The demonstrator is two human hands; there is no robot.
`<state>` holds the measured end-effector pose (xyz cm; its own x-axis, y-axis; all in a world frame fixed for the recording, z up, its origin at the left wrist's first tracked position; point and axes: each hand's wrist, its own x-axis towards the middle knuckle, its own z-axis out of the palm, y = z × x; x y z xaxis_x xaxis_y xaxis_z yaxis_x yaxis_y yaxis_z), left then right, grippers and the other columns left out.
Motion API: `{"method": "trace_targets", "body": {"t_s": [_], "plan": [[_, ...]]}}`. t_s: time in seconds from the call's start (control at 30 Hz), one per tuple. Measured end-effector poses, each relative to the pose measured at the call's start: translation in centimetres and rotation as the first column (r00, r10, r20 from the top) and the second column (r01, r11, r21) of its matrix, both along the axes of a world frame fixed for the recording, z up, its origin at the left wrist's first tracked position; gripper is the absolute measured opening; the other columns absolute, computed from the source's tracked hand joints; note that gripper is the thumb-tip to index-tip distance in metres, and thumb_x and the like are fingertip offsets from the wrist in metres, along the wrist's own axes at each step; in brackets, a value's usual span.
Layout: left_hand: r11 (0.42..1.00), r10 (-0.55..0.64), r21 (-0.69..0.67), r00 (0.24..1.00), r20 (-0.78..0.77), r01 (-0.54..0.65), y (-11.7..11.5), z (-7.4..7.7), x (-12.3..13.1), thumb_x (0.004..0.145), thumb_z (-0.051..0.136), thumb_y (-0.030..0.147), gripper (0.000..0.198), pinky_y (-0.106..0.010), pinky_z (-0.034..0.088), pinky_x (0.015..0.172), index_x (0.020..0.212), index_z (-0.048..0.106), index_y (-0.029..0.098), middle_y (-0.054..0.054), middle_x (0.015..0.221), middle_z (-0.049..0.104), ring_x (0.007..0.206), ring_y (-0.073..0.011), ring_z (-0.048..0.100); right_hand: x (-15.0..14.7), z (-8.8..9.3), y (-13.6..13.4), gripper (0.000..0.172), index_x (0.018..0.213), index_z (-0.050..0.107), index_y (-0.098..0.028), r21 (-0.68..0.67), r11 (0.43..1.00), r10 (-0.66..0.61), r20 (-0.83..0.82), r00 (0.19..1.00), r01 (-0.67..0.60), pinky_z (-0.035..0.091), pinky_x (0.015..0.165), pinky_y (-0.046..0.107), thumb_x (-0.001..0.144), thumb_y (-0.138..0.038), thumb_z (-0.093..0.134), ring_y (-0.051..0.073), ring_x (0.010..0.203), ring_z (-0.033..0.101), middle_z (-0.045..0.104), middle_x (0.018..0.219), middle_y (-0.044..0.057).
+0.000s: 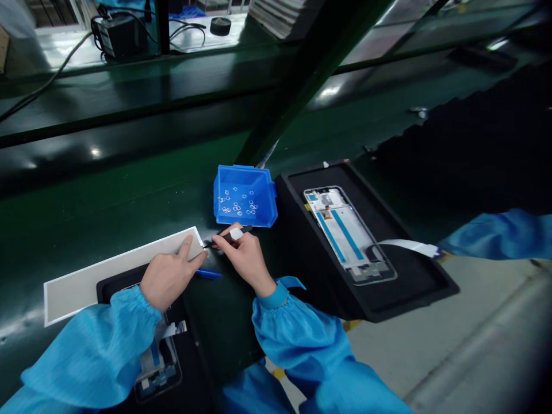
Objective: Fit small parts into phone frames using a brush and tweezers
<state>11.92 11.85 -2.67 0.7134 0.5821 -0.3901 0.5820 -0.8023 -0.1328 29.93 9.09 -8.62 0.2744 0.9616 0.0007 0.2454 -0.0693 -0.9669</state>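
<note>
My left hand (170, 279) lies on a long pale sheet with a white border (116, 261), its thumb and index finger spread near the sheet's right end. In my right hand (248, 261) is a pair of black tweezers (221, 237), pinched between thumb and fingers. Their tip meets the right edge of the sheet, between the left thumb and index finger. A blue pen (209, 274) lies just below that end. Partly hidden under my left sleeve, an opened phone (158, 376) rests on a black tray (192, 368).
Beyond my right hand stands a blue bin (245, 215) with several small white outline pieces. To its right, a black foam tray (414, 282) bears a phone frame (345, 230) with blue strips. A slanted dark post (302, 75) rises behind the bin. Another blue sleeve (500, 236) reaches in from the right.
</note>
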Motion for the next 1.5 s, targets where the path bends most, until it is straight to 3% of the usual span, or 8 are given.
{"method": "trace_targets", "body": {"t_s": [0.33, 0.5, 0.6, 0.7, 0.83, 0.93, 1.07, 1.5], "plan": [[1.0, 0.012, 0.007, 0.999, 0.049, -0.013, 0.0, -0.4, 0.1, 0.094, 0.041, 0.008, 0.061, -0.038, 0.059, 0.055, 0.147, 0.042, 0.038, -0.019, 0.157, 0.035, 0.068, -0.0243, 0.074, 0.3, 0.3, -0.2, 0.035, 0.073, 0.059, -0.021, 0.014, 0.993, -0.112, -0.211, 0.971, 0.118, 0.05, 0.05, 0.026, 0.074, -0.052, 0.076, 0.024, 0.062, 0.074, 0.068, 0.057, 0.002], [0.991, 0.13, -0.031, 0.962, 0.239, -0.127, 0.0, 0.6, -2.3, 0.091, 0.05, 0.011, 0.057, -0.036, 0.059, 0.063, 0.14, 0.05, 0.04, -0.009, 0.155, 0.041, 0.079, -0.0229, 0.074, -0.6, 1.1, -1.8, 0.042, 0.073, 0.052, -0.022, 0.043, 0.97, -0.214, -0.324, 0.921, 0.24, 0.046, 0.043, 0.022, 0.075, -0.059, 0.073, 0.02, 0.055, 0.071, 0.069, 0.056, 0.001], [0.928, 0.363, -0.102, 0.811, 0.459, -0.358, 0.0, 2.1, -6.4, 0.092, 0.052, 0.021, 0.039, -0.033, 0.057, 0.077, 0.129, 0.062, 0.032, -0.004, 0.136, 0.062, 0.096, -0.0228, 0.072, -2.9, 1.3, -3.2, 0.041, 0.071, 0.054, -0.022, 0.002, 0.971, -0.218, -0.396, 0.892, 0.238, 0.045, 0.042, 0.022, 0.073, -0.055, 0.077, 0.019, 0.054, 0.07, 0.068, 0.055, 0.001], [0.785, 0.606, -0.29, 0.58, 0.545, -0.547, -0.5, 2.4, -10.8, 0.094, 0.051, 0.038, 0.028, -0.029, 0.054, 0.076, 0.103, 0.074, 0.023, -0.003, 0.097, 0.076, 0.086, -0.0212, 0.071, -6.2, 1.4, -4.2, 0.039, 0.068, 0.056, -0.022, -0.071, 0.995, -0.096, -0.409, 0.907, 0.073, 0.048, 0.043, 0.023, 0.071, -0.053, 0.079, 0.021, 0.054, 0.07, 0.063, 0.05, -0.002], [0.664, 0.746, -0.528, 0.415, 0.521, -0.53, -1.8, 0.6, -13.5, 0.089, 0.055, 0.045, 0.031, -0.028, 0.053, 0.075, 0.093, 0.075, 0.022, -0.002, 0.09, 0.077, 0.083, -0.0211, 0.071, -9.8, 1.9, -4.0, 0.032, 0.07, 0.058, -0.022, -0.085, 0.987, 0.098, -0.339, 0.936, -0.134, 0.053, 0.05, 0.028, 0.076, -0.048, 0.075, 0.023, 0.059, 0.072, 0.063, 0.055, -0.001], [0.694, 0.719, -0.534, 0.44, 0.537, -0.483, -2.3, -0.8, -13.1, 0.09, 0.056, 0.038, 0.026, -0.029, 0.052, 0.079, 0.094, 0.074, 0.022, -0.003, 0.094, 0.076, 0.087, -0.0209, 0.07, -11.0, 1.9, -3.4, 0.027, 0.07, 0.059, -0.022, -0.035, 0.988, 0.14, -0.167, 0.976, -0.148, 0.051, 0.051, 0.027, 0.082, -0.042, 0.07, 0.02, 0.058, 0.069, 0.062, 0.059, -0.001], [0.761, 0.649, -0.457, 0.544, 0.532, -0.461, -2.0, -1.1, -12.2, 0.092, 0.054, 0.032, 0.023, -0.029, 0.049, 0.074, 0.094, 0.073, 0.02, -0.004, 0.089, 0.073, 0.084, -0.0205, 0.068, -11.2, 1.3, -3.4, 0.024, 0.069, 0.059, -0.022, 0.032, 0.996, 0.087, 0.032, 0.996, -0.088, 0.048, 0.054, 0.027, 0.085, -0.037, 0.069, 0.017, 0.055, 0.063, 0.058, 0.06, -0.003], [0.776, 0.63, -0.392, 0.625, 0.461, -0.494, -1.0, -0.7, -11.5, 0.093, 0.052, 0.039, 0.029, -0.027, 0.043, 0.064, 0.088, 0.074, 0.021, -0.002, 0.074, 0.069, 0.069, -0.0176, 0.063, -11.2, 1.0, -2.6, 0.024, 0.069, 0.062, -0.021, -0.014, 0.994, 0.109, 0.037, 0.993, -0.109, 0.036, 0.05, 0.027, 0.086, -0.038, 0.067, 0.014, 0.051, 0.051, 0.056, 0.059, -0.003]]}}
